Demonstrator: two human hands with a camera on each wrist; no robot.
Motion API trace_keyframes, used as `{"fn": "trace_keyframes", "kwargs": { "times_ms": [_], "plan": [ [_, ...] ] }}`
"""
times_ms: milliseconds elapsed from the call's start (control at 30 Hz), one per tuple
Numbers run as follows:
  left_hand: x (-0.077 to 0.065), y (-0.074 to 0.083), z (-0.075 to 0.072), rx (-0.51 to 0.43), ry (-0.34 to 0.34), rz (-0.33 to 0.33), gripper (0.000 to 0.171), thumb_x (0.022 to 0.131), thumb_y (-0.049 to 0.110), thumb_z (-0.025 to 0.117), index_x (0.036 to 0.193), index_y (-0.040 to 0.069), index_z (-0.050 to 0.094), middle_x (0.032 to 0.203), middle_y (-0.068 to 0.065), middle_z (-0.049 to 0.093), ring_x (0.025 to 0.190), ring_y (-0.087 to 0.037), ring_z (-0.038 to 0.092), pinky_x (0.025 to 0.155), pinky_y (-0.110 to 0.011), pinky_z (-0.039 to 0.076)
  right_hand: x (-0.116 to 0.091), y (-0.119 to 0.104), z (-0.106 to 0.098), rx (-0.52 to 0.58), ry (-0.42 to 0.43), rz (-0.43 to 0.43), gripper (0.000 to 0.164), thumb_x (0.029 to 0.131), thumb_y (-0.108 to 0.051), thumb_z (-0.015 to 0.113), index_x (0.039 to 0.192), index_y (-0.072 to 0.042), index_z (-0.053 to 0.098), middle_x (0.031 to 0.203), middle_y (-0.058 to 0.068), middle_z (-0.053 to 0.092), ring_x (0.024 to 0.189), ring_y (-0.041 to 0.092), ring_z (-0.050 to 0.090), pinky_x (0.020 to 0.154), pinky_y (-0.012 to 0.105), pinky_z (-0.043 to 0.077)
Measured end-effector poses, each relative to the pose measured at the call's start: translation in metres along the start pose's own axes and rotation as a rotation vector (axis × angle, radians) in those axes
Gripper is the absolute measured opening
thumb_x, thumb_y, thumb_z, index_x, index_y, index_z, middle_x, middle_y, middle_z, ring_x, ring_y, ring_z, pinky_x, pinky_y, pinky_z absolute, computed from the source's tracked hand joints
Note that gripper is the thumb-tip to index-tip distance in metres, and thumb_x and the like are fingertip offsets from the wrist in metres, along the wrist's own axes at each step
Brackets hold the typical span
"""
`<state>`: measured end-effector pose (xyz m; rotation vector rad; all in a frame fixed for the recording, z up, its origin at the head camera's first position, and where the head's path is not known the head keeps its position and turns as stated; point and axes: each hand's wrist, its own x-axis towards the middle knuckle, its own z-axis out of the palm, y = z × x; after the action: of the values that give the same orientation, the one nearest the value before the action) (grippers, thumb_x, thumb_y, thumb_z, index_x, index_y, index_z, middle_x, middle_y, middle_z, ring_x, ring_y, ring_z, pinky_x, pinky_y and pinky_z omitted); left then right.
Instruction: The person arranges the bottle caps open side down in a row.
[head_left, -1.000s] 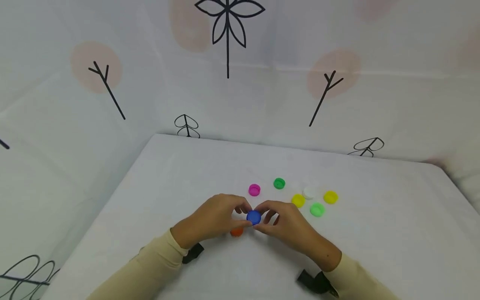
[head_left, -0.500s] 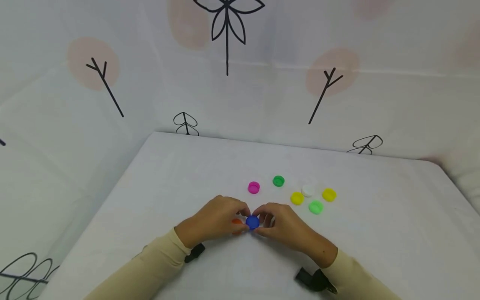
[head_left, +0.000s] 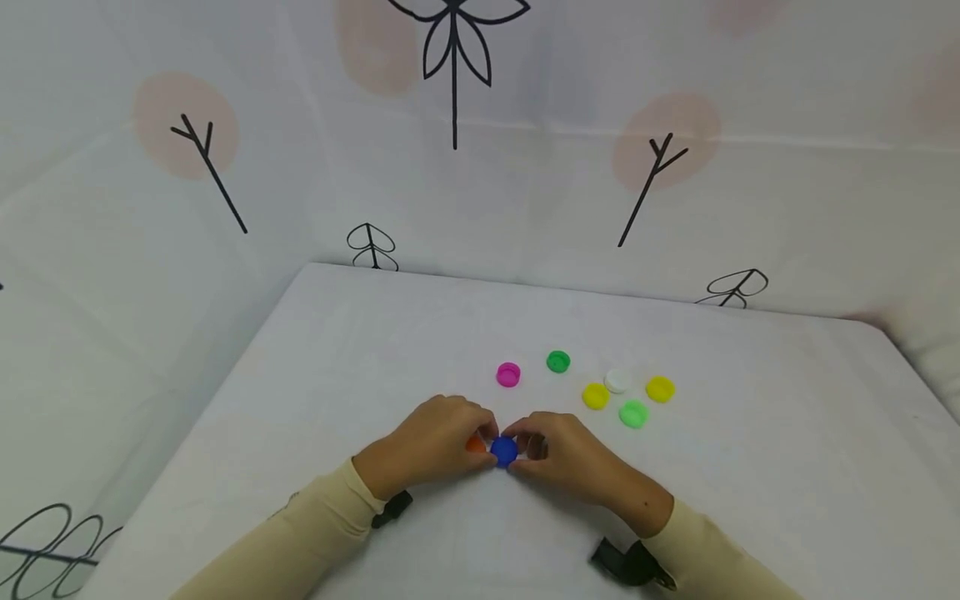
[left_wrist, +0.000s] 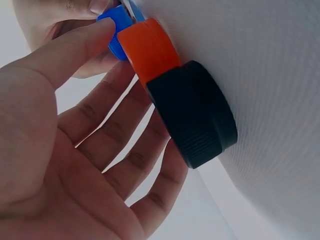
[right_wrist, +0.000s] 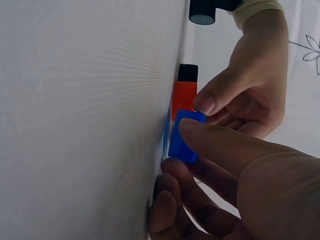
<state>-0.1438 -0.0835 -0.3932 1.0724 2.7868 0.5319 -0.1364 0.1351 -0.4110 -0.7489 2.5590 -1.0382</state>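
Observation:
A blue bottle cap (head_left: 504, 451) is pinched between both hands, low over the white table. My left hand (head_left: 433, 442) holds its left side with thumb and forefinger, the other fingers spread in the left wrist view. My right hand (head_left: 566, 457) pinches its right side by thumb and fingertips. Just left of it an orange cap (left_wrist: 149, 47) stands on the table, partly behind the left hand in the head view. Against the orange cap is a black ribbed cap (left_wrist: 192, 115), hidden from above. A light-blue edge (right_wrist: 166, 131) shows beneath the blue cap.
Farther back lie a magenta cap (head_left: 508, 375), a dark green cap (head_left: 558, 362), a white cap (head_left: 617, 382), a light green cap (head_left: 633, 414) and two yellow caps, one left (head_left: 596, 396) and one right (head_left: 660, 389). A printed cloth (head_left: 525, 200) hangs behind the table.
Both hands have brought the blue cap down and slightly nearer the body, beside the orange cap. The left hand now covers more of the orange cap's lower part.

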Motion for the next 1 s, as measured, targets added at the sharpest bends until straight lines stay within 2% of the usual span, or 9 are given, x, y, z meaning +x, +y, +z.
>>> {"fn": "trace_keyframes", "kwargs": {
  "times_ms": [233, 433, 733, 1000],
  "plan": [
    [-0.0001, 0.0002, 0.0013, -0.007, -0.015, -0.007, 0.022, 0.083, 0.034, 0.082, 0.096, 0.016, 0.076, 0.086, 0.008, 0.071, 0.078, -0.004, 0.055, 0.074, -0.022, 0.047, -0.0010, -0.0003, 0.0016, -0.005, 0.009, -0.030, 0.029, 0.084, -0.013, 0.081, 0.111, -0.010, 0.074, 0.087, -0.009, 0.066, 0.080, 0.007, 0.058, 0.072, 0.020, 0.052],
    [-0.0011, 0.0006, 0.0028, 0.003, 0.002, 0.003, 0.021, 0.082, 0.033, 0.083, 0.093, 0.016, 0.076, 0.085, 0.008, 0.070, 0.078, -0.005, 0.054, 0.072, -0.020, 0.046, -0.0009, 0.0002, 0.0033, -0.022, 0.012, -0.053, 0.027, 0.083, -0.014, 0.082, 0.109, -0.011, 0.075, 0.085, -0.009, 0.065, 0.079, 0.006, 0.056, 0.071, 0.020, 0.052],
    [-0.0015, 0.0006, 0.0041, 0.040, 0.005, 0.007, 0.021, 0.082, 0.034, 0.083, 0.092, 0.017, 0.076, 0.085, 0.008, 0.069, 0.078, -0.005, 0.054, 0.071, -0.020, 0.046, -0.0002, -0.0021, 0.0043, -0.042, 0.002, -0.050, 0.026, 0.083, -0.015, 0.082, 0.108, -0.012, 0.075, 0.086, -0.010, 0.065, 0.079, 0.005, 0.056, 0.070, 0.019, 0.051],
    [-0.0020, 0.0004, 0.0048, 0.039, 0.021, 0.020, 0.020, 0.081, 0.034, 0.083, 0.093, 0.018, 0.076, 0.087, 0.009, 0.069, 0.081, -0.006, 0.055, 0.072, -0.020, 0.047, -0.0012, -0.0027, 0.0021, -0.042, -0.004, -0.046, 0.026, 0.086, -0.022, 0.080, 0.109, -0.013, 0.075, 0.085, -0.009, 0.064, 0.078, 0.006, 0.055, 0.068, 0.019, 0.050]
  ]
}}
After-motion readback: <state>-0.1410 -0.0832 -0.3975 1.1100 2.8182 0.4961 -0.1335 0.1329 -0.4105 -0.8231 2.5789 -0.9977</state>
